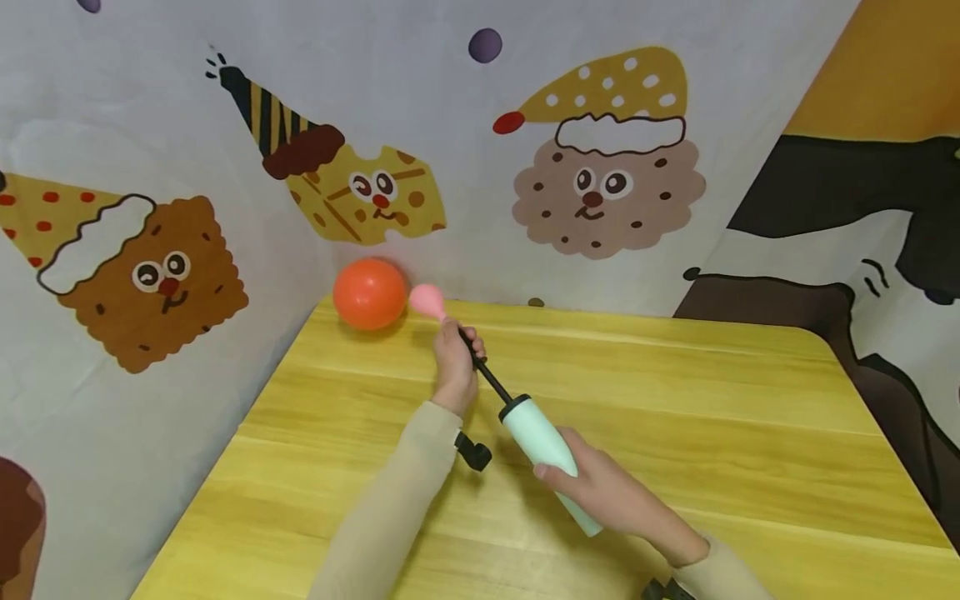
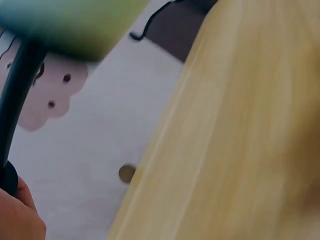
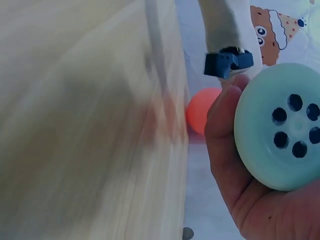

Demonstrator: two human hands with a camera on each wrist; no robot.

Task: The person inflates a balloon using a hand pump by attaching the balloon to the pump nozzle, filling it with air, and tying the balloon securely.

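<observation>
Pump [image 1: 537, 435] held aslant over the table [image 1: 712, 400], black rod [image 1: 493, 380] drawn out and pointing toward the far-left corner. Right hand [image 1: 611, 487]: fingers closed round the pale green barrel. Left hand [image 1: 454, 358]: fingers curled round the rod's far end. Pink balloon [image 1: 427, 301], small, projects beyond the left hand, near the far edge. Orange balloon [image 1: 370, 294], round and larger, sits just beside it at the far-left corner.
</observation>
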